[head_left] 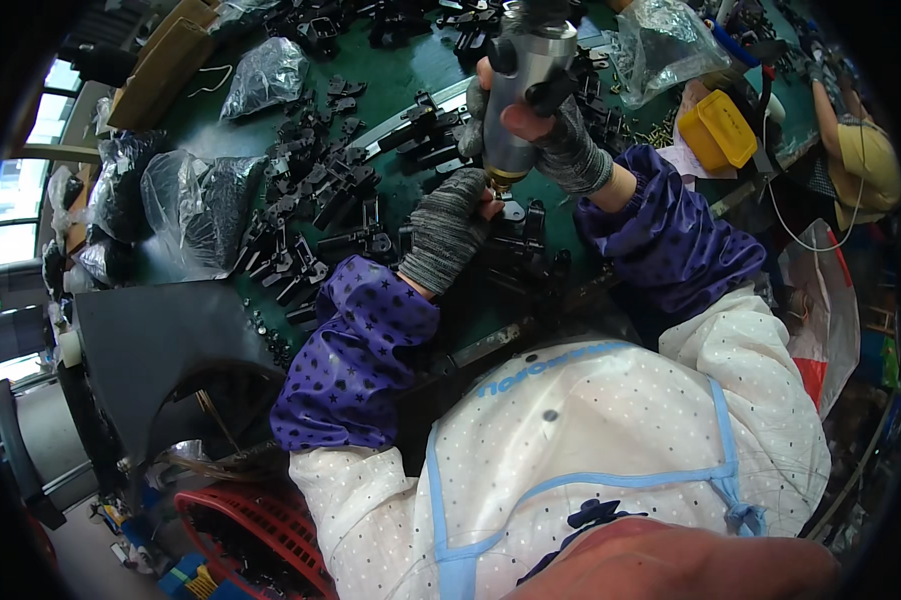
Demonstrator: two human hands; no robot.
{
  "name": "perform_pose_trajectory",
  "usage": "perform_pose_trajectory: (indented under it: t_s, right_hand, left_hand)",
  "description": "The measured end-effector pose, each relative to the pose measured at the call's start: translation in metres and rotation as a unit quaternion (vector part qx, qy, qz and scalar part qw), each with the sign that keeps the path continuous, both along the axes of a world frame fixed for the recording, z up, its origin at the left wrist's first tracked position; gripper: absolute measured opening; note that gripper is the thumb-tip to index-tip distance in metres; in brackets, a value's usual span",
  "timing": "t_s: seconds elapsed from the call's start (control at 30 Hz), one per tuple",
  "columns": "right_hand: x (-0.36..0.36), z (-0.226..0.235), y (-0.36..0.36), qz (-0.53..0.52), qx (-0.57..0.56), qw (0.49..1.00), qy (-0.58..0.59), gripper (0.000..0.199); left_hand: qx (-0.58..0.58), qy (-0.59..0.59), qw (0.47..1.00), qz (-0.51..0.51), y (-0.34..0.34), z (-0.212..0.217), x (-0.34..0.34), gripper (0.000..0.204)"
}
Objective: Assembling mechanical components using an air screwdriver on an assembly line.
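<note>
In a striped grey fingerless glove, my right hand (574, 150) is wrapped round the body of a silver-grey power screwdriver (513, 135). The tool stands nearly upright, its brass-coloured nose pointing down at the bench. My left hand (448, 228), gloved the same way, is closed right beside that nose, fingertips pinched around something small that I cannot make out. A small shiny metal piece (513, 211) shows just right of the tip. Close by lie black hinge-like parts (355, 240), spread over the green bench (195, 100).
Clear plastic bags of parts (195, 205) stand at the left. A yellow plastic box (717, 131) sits at the right near loose brass-coloured screws (654, 133). A red basket (260, 525) is below the bench's left side. Another person's arm (827, 118) shows at far right.
</note>
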State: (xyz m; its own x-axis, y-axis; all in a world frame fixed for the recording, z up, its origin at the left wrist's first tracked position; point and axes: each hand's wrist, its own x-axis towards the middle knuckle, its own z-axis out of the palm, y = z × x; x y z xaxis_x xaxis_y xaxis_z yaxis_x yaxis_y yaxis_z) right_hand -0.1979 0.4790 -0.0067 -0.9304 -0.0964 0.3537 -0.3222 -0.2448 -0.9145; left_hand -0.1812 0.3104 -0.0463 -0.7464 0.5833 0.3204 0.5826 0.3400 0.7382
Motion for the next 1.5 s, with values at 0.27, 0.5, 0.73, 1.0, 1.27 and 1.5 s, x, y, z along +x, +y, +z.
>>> perform_pose_trajectory:
  t_s: [0.27,0.5,0.73,1.0,1.27,1.5]
  right_hand:
    - [-0.015,0.013,-0.034,0.054,0.003,0.998,0.022,0.040]
    - [-0.014,0.027,-0.013,0.069,-0.082,0.989,0.101,0.041]
    - [0.024,0.076,0.061,-0.097,0.358,0.927,0.048,0.056]
    - [0.047,-0.013,0.187,-0.192,0.580,0.788,-0.076,0.020]
    - [0.018,-0.056,0.180,-0.174,0.763,0.616,-0.088,0.016]
    - [0.058,-0.022,0.172,-0.219,0.548,0.807,-0.002,0.014]
  left_hand:
    - [-0.026,0.051,0.998,0.033,-0.015,0.001,0.005,0.022]
    - [0.004,0.124,0.992,0.020,0.003,-0.015,-0.010,0.025]
    - [-0.018,0.218,0.971,0.097,-0.020,0.038,-0.043,0.021]
    - [-0.543,0.186,0.810,0.117,-0.049,0.016,-0.120,0.024]
    - [-0.498,0.119,0.846,0.152,-0.048,0.018,-0.130,0.030]
    - [0.081,-0.112,0.989,0.057,-0.046,0.051,-0.050,0.024]
